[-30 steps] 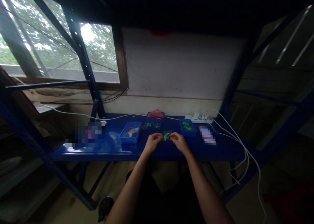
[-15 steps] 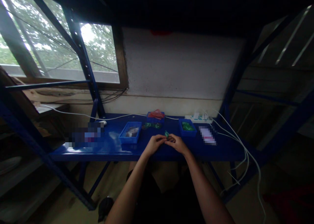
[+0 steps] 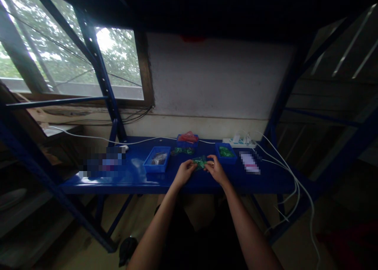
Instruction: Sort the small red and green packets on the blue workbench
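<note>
A small green see-through plastic bag [image 3: 199, 162] is stretched between my two hands above the front of the blue table. My left hand [image 3: 185, 173] pinches its left side. My right hand [image 3: 216, 169] grips its right side between thumb and fingers, with the index finger raised; a ring shows on this hand. Whether anything is inside the bag is too small to tell. Just behind my hands, more green bags [image 3: 183, 151] lie on the table. A blue tray [image 3: 226, 159] with green bags in it stands right of my right hand.
A blue tray [image 3: 155, 168] with clear bags stands to the left. Behind is a blue tray [image 3: 188, 143] holding red plastic. A power strip [image 3: 239, 143] with white cables [image 3: 291, 171] lies back right, near a blurred-out phone-like item [image 3: 249, 162]. Rack posts [image 3: 102, 71] frame the table.
My hands have moved apart. The green bag, bunched up and mostly hidden by my fingers before, is now spread out between them.
</note>
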Available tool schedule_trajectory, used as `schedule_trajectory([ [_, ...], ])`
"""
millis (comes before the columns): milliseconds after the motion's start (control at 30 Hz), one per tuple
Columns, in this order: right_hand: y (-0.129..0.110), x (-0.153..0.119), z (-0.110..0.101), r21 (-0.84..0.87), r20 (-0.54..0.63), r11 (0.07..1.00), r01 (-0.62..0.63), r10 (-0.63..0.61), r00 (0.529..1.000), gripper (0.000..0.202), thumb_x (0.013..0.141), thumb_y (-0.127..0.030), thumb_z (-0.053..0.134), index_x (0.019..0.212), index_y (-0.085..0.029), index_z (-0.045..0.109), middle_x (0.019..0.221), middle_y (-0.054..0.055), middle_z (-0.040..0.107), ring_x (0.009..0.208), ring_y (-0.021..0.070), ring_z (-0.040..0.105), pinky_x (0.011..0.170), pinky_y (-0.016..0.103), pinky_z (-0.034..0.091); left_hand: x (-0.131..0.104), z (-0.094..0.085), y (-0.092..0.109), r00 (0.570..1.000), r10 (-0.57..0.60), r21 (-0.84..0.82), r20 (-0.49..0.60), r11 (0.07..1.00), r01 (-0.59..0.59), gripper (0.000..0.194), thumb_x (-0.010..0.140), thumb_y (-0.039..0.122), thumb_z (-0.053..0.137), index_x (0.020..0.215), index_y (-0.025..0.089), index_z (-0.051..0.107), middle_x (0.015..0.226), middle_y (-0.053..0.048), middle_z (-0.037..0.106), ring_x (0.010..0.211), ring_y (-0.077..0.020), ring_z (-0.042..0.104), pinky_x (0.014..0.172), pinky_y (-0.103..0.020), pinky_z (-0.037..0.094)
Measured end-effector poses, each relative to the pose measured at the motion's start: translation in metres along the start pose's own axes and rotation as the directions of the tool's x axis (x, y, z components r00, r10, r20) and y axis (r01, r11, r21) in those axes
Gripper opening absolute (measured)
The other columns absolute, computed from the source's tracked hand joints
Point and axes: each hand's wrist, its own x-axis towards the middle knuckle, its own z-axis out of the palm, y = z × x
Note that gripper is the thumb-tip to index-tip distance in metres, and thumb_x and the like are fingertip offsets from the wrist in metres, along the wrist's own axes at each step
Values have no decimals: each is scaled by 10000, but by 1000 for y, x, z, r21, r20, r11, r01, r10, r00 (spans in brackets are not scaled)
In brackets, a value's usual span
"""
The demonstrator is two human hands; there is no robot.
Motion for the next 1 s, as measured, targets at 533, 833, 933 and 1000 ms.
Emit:
schedule_trajectory([
  [533,2,3,-10,31,-216,999,-16,22,976,567,751,-337,548,1296,-191,483,1031,110,659,910,227,631,679,318,530,1,1,6,992,-104,-79,-66,992,99,237,700,294,599,861,125,638,635,-1,615,556,-118,544,524,-213,394],
  [833,7,5,-10,75,-188,997,-5,19,982,855,753,-284,551,1469,-337,87,1473,108,322,1225,280,489,773,358,547,0,1,7,994,-95,-83,-51,992,91,237,702,280,578,875,126,626,633,0,609,560,-121,553,525,-215,391],
  [933,12,6,-11,48,-226,999,14,-2,974,800,773,-278,525,1465,-323,126,1481,111,301,1205,273,509,769,356,550,1,1,6,995,-88,-81,-55,993,84,227,703,280,577,865,127,625,635,-2,613,553,-116,547,523,-214,390],
  [1000,15,7,-11,-46,-253,998,35,-45,967,689,787,-263,504,1432,-298,264,1485,115,288,1161,264,543,756,357,553,1,1,5,995,-81,-87,-57,993,76,216,700,282,585,850,132,626,634,0,614,550,-114,544,530,-215,396],
])
